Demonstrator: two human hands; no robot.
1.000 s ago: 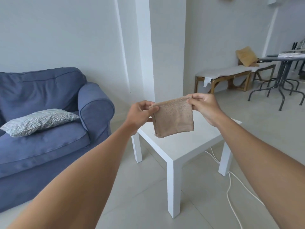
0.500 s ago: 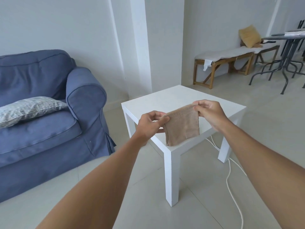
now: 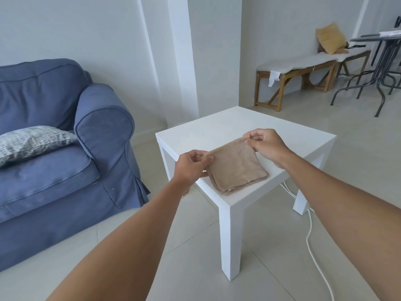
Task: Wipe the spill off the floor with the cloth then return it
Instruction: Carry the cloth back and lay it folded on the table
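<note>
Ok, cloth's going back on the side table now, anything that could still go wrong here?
The cloth lies near the front corner of the white table, its folded edge close to the rim, so it may slip off once the left hand and right hand let go. Stepping back, the white cable on the floor could catch a foot.

No readable text anywhere.
Nothing near my hands carries a word, label, brand or number that I can make out here.
</note>
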